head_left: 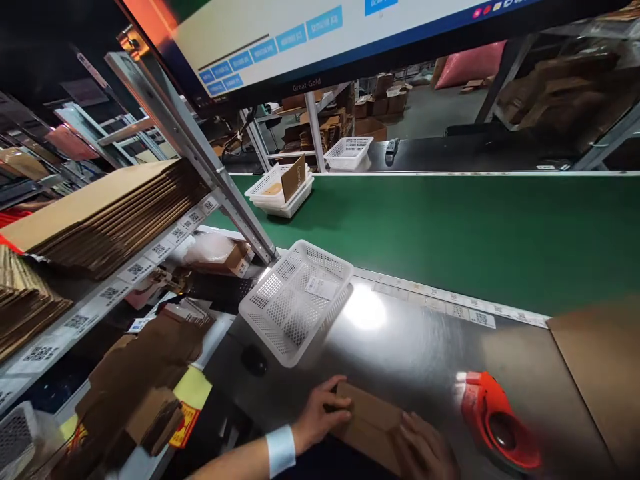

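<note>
Both hands, left (320,417) and right (425,450), press flat on a small cardboard box (370,427) on the shiny steel table (400,347), near a white mesh basket (295,300).

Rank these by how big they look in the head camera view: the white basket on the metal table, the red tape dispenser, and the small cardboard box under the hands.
1. White basket, clearly largest.
2. Cardboard box and red tape dispenser: these look alike in size; the box is partly covered by the hands, so I won't rank them.
</note>
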The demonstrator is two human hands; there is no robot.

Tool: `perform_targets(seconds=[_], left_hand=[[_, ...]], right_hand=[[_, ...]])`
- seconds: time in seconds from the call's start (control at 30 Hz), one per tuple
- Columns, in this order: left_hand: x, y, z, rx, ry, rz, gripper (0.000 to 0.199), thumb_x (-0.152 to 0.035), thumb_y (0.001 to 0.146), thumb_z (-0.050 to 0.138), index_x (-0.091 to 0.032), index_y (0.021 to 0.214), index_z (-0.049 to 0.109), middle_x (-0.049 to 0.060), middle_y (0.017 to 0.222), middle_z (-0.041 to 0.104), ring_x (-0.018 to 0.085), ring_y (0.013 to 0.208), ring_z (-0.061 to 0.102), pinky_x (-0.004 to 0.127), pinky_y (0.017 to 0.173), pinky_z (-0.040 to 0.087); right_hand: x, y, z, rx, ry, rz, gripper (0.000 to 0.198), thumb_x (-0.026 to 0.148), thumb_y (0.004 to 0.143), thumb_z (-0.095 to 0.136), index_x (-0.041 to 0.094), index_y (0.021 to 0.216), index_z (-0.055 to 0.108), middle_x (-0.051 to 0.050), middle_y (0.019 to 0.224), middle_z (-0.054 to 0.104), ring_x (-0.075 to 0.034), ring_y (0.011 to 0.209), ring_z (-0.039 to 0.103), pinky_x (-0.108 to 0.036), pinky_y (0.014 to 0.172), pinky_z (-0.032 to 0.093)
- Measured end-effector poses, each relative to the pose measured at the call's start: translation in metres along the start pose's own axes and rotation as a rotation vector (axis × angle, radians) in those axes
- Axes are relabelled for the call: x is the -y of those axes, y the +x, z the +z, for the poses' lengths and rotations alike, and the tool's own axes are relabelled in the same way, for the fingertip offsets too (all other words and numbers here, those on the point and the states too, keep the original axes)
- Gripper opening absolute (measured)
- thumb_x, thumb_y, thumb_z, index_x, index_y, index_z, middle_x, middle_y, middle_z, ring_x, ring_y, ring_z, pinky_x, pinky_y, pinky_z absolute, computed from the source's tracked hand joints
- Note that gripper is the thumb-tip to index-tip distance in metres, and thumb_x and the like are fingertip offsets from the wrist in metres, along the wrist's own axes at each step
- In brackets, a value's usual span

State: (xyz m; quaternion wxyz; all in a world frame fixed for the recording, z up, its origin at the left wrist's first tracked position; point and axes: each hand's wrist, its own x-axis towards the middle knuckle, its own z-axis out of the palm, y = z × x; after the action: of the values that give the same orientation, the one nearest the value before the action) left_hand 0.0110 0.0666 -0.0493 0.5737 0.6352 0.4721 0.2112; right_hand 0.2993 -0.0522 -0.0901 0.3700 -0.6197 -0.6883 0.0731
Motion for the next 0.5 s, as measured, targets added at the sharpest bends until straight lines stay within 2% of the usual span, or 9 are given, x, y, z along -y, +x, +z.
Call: perform_targets(seconds=[0.07, 0.17, 0.23, 0.3, 0.37, 0.43, 0.47, 0.5], left_hand=[[0.005, 0.000, 0.013, -0.104, -0.078, -0.003, 0.063, -0.085, 0.078, 0.078, -0.025, 0.092, 0.091, 0.018, 0.152, 0.068, 0.042, 0.142, 0.062, 0.059, 0.125, 0.042], [0.009, 0.001, 0.020, -0.135, -0.146, -0.010, 0.055, -0.078, 0.079, 0.081, -0.025, 0.089, 0.090, 0.017, 0.151, 0.068, 0.042, 0.142, 0.062, 0.059, 0.125, 0.040], [0.011, 0.002, 0.020, -0.137, -0.178, -0.013, 0.052, -0.075, 0.076, 0.084, -0.024, 0.086, 0.090, 0.018, 0.149, 0.070, 0.043, 0.141, 0.062, 0.060, 0.125, 0.039], [0.013, 0.003, 0.018, -0.106, -0.207, -0.013, 0.051, -0.072, 0.074, 0.087, -0.023, 0.085, 0.090, 0.019, 0.147, 0.070, 0.045, 0.138, 0.065, 0.062, 0.123, 0.040], [0.013, 0.005, 0.016, -0.063, -0.235, -0.017, 0.049, -0.070, 0.073, 0.088, -0.023, 0.087, 0.090, 0.020, 0.148, 0.070, 0.045, 0.138, 0.065, 0.063, 0.124, 0.038], [0.012, 0.007, 0.015, -0.031, -0.271, -0.038, 0.048, -0.068, 0.071, 0.090, -0.023, 0.088, 0.090, 0.019, 0.151, 0.068, 0.046, 0.144, 0.060, 0.063, 0.128, 0.033], [0.011, 0.009, 0.014, -0.015, -0.299, -0.059, 0.048, -0.068, 0.069, 0.092, -0.023, 0.087, 0.090, 0.019, 0.152, 0.066, 0.046, 0.147, 0.057, 0.064, 0.130, 0.030], [0.010, 0.011, 0.013, 0.003, -0.335, -0.084, 0.049, -0.067, 0.065, 0.095, -0.023, 0.087, 0.090, 0.019, 0.153, 0.065, 0.047, 0.149, 0.054, 0.064, 0.131, 0.028]], right_hand=[[0.010, 0.003, 0.009, -0.103, 0.109, 0.126, 0.033, 0.049, 0.104, 0.058, 0.032, 0.100, 0.086, -0.010, 0.110, 0.084, -0.032, 0.101, 0.082, -0.050, 0.082, 0.073], [0.023, 0.000, 0.012, -0.170, 0.181, 0.216, 0.035, 0.054, 0.101, 0.061, 0.031, 0.097, 0.086, -0.013, 0.110, 0.083, -0.033, 0.100, 0.082, -0.051, 0.082, 0.073], [0.024, -0.004, 0.008, -0.140, 0.175, 0.304, 0.040, 0.059, 0.101, 0.058, 0.031, 0.094, 0.087, -0.016, 0.120, 0.080, -0.036, 0.110, 0.079, -0.056, 0.090, 0.071], [0.016, -0.003, -0.005, -0.097, 0.133, 0.400, 0.051, 0.066, 0.100, 0.053, 0.028, 0.096, 0.086, -0.021, 0.135, 0.074, -0.041, 0.126, 0.072, -0.065, 0.105, 0.063], [0.000, 0.006, -0.025, -0.101, -0.016, 0.542, 0.072, 0.076, 0.096, 0.044, 0.017, 0.113, 0.082, -0.029, 0.149, 0.064, -0.051, 0.138, 0.061, -0.074, 0.117, 0.051], [-0.022, 0.024, -0.047, -0.071, -0.270, 0.789, 0.104, 0.088, 0.086, 0.036, 0.001, 0.132, 0.070, -0.038, 0.147, 0.061, -0.061, 0.136, 0.057, -0.078, 0.115, 0.047], [-0.034, 0.034, -0.056, 0.031, -0.373, 0.930, 0.114, 0.092, 0.081, 0.032, -0.002, 0.134, 0.067, -0.040, 0.140, 0.064, -0.063, 0.131, 0.060, -0.077, 0.111, 0.050], [-0.044, 0.044, -0.064, 0.157, -0.431, 1.021, 0.110, 0.093, 0.080, 0.029, 0.001, 0.124, 0.071, -0.040, 0.129, 0.069, -0.062, 0.124, 0.064, -0.073, 0.107, 0.053]])
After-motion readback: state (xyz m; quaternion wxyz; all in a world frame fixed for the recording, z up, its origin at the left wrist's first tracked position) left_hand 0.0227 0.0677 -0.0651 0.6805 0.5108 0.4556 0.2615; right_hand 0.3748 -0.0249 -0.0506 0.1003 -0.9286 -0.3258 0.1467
